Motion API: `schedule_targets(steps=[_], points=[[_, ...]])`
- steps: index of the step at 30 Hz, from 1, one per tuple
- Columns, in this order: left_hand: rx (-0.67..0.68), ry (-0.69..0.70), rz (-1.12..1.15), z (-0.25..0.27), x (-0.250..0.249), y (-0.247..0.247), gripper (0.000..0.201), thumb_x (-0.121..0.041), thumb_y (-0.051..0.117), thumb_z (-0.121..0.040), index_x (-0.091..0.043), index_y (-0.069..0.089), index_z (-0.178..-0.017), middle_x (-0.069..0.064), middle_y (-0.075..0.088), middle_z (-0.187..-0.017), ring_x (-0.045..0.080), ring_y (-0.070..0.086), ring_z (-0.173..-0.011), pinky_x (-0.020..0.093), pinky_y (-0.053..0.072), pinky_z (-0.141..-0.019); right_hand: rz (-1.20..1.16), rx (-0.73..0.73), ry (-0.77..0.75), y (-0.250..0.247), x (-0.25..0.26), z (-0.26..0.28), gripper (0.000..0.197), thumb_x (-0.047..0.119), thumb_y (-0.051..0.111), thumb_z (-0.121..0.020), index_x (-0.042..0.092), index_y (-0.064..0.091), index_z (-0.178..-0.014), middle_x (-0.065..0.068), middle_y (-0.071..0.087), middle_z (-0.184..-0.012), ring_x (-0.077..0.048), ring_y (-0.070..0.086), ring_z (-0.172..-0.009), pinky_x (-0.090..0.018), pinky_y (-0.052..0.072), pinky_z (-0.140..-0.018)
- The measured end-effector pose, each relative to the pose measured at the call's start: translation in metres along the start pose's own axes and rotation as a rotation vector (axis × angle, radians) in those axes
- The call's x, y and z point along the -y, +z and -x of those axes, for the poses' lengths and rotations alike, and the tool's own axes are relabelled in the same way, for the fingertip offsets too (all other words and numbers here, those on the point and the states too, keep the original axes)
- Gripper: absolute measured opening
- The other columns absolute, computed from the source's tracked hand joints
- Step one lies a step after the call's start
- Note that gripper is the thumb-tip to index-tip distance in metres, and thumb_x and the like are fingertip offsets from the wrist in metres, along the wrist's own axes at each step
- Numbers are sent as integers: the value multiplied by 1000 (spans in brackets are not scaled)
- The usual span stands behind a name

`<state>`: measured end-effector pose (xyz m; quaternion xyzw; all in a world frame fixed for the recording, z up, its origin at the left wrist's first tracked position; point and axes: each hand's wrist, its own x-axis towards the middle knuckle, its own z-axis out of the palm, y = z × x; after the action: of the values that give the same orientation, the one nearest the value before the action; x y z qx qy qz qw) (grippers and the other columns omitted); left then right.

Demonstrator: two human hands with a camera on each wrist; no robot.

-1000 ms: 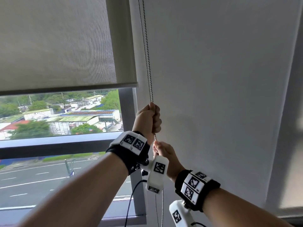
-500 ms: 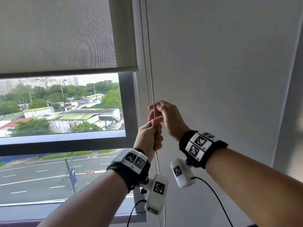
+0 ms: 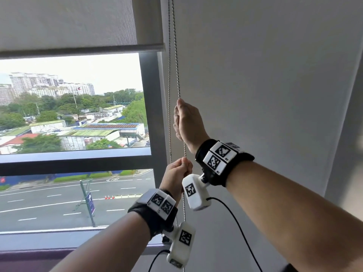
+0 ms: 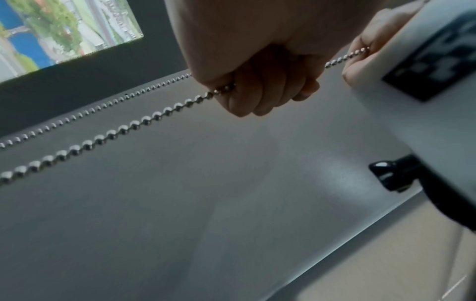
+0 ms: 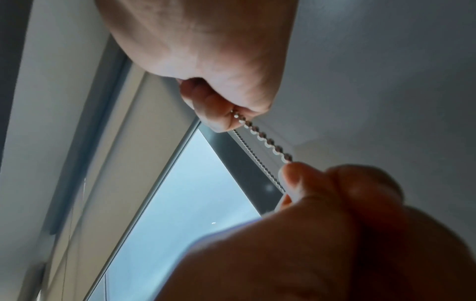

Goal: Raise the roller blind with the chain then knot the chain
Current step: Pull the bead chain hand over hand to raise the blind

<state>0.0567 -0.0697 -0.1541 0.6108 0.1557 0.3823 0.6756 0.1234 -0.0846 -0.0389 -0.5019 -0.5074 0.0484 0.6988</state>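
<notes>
The white wall [image 3: 265,79] filled the right of my view, and the window [image 3: 78,118] beside it looked out on rooftops, trees and a road. The roller blind [image 3: 74,22] hung over only the top part of the glass, its bottom bar [image 3: 82,49] well above the sill. The bead chain [image 3: 177,61] ran down in 2 strands just beside the window frame [image 3: 152,107]. My right hand [image 3: 185,119] was the higher one, fingers curled tight round the nearer strand. My left hand [image 3: 176,171] gripped that same strand just below, in a closed fist, with a short taut length between them. The farther strand seemed to pass behind my left hand untouched.
</notes>
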Motion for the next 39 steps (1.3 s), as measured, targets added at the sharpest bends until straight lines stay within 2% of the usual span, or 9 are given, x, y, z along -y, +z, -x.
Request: schedule_targets(steps=[5, 9, 11, 15, 21, 25, 31, 36, 39], points=[[7, -38, -58, -7, 0, -16, 44, -27, 36, -98, -13, 65, -68, 2, 50, -54, 13, 43, -45, 24, 31, -47, -7, 14, -32, -4, -13, 13, 45, 36, 27, -101, 18, 31, -60, 4, 26, -50, -8, 22, -37, -25, 21, -43], [27, 22, -43, -22, -22, -21, 50, -34, 30, -99, 5, 58, -111, 23, 61, -98, 31, 57, -90, 43, 45, -85, -27, -4, -6, -11, -31, 24, 42, 38, 30, -97, 21, 32, -59, 8, 29, -48, -6, 24, -38, -28, 23, -48], [42, 67, 9, -29, -42, -17, 54, -34, 28, -99, 11, 51, -119, 27, 55, -107, 34, 53, -96, 41, 44, -84, -53, -18, 29, -12, -43, 28, 41, 41, 33, -94, 21, 36, -58, 10, 34, -45, -5, 30, -40, -27, 26, -50], [130, 94, 103, -40, -83, 0, 52, -38, 24, -99, 0, 59, -102, 13, 63, -87, 24, 58, -79, 33, 46, -74, 0, -28, 37, -13, -65, 38, 44, 46, 34, -92, 21, 54, -62, 11, 49, -48, -10, 40, -47, -31, 31, -54], [141, 65, 250, -46, -120, 32, 47, -40, 28, -98, -8, 54, -76, -1, 44, -56, 13, 37, -51, 27, 30, -55, -102, -8, 112, -15, -68, 66, 41, 35, 38, -95, 25, 30, -56, 10, 29, -50, -10, 22, -48, -29, 20, -50], [109, 89, 150, -41, -107, 36, 43, -42, 33, -97, -17, 47, -64, -4, 28, -51, 11, 20, -44, 28, 14, -46, -150, 30, 133, -20, -82, 89, 50, 29, 37, -102, 26, 31, -52, 12, 29, -49, -9, 23, -49, -29, 21, -51], [54, 132, 113, -27, -60, 33, 49, -42, 39, -95, -20, 37, -52, -5, 26, -44, 11, 17, -36, 23, 8, -43, -145, 114, 213, -26, -114, 125, 46, 51, 44, -91, 28, 38, -52, 11, 32, -49, -10, 25, -48, -31, 21, -50], [59, 102, 147, -23, -44, 20, 48, -40, 39, -96, -17, 34, -54, -5, 25, -42, 9, 16, -33, 16, 9, -41, 0, 180, 180, -41, -108, 123, 48, 55, 42, -86, 12, 54, -66, -8, 51, -50, -16, 46, -45, -29, 41, -50], [37, 105, 178, -20, -39, 14, 49, -37, 41, -96, -14, 32, -53, -5, 22, -41, 9, 15, -32, 12, 16, -37, 63, 122, 126, -45, -90, 97, 47, 47, 39, -86, 7, 64, -85, -23, 69, -74, -28, 64, -65, -47, 57, -70]])
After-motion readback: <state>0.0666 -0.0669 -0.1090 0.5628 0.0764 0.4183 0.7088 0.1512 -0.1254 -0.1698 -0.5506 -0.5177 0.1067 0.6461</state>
